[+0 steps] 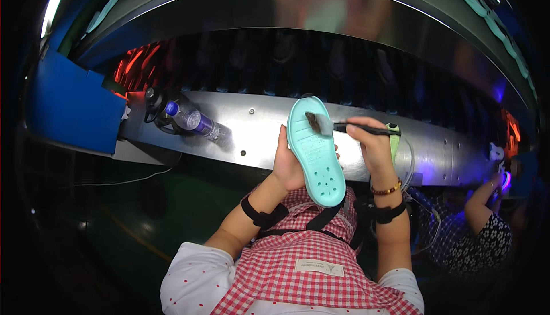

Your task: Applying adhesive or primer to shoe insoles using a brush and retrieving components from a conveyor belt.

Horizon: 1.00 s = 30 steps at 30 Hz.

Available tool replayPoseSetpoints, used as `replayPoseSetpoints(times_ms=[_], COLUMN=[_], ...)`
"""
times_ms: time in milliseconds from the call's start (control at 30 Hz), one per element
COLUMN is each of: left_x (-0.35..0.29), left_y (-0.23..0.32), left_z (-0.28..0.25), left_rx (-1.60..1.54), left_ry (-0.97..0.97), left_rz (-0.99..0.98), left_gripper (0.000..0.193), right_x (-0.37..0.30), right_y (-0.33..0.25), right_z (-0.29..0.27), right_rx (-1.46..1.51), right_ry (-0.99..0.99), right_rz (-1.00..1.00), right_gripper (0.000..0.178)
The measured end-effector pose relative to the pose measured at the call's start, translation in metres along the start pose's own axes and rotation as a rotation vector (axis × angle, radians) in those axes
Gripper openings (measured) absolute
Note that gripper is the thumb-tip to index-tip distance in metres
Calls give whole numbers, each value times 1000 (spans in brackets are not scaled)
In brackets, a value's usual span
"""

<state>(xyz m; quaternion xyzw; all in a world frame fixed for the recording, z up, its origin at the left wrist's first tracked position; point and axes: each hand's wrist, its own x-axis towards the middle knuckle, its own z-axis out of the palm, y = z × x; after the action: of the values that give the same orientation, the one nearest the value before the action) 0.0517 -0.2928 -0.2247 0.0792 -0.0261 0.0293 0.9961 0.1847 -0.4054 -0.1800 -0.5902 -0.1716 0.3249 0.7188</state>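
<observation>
My left hand is closed around the side of a mint-green shoe sole, holding it tilted up over the front edge of the metal bench. Holes dot the sole's near end. My right hand grips the black handle of a brush. Its bristles, dark at the tip, rest against the upper part of the sole's face. Behind the sole, some of my left fingers are hidden.
A metal ledge runs across in front of me. On its left lie a clear bottle with a purple label and a dark bottle. A blue panel stands at far left; another person works at right. Red-glowing parts flank the dark rack.
</observation>
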Motion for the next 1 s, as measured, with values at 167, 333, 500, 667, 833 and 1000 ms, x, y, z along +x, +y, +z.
replayPoseSetpoints(times_ms=[167,333,500,667,833,1000], left_x=[13,2,-4,7,7,6], left_y=[-18,14,14,4,10,21], left_z=[7,-17,9,31,38,42], left_rx=[132,255,188,96,249,292], left_ry=[460,264,303,290,264,187], left_rz=[238,232,134,56,176,342], left_gripper=[68,70,74,76,72,75], right_x=[3,-34,-36,-32,-40,-46], right_y=[-5,-19,-49,-50,-60,-55], right_z=[26,31,14,31,21,16], right_rx=[-441,-723,-455,-369,-222,-334], right_ry=[-116,-449,-469,-344,-381,-711], right_rz=[-272,-493,-35,-45,-36,-357], right_gripper=[14,17,17,18,18,20])
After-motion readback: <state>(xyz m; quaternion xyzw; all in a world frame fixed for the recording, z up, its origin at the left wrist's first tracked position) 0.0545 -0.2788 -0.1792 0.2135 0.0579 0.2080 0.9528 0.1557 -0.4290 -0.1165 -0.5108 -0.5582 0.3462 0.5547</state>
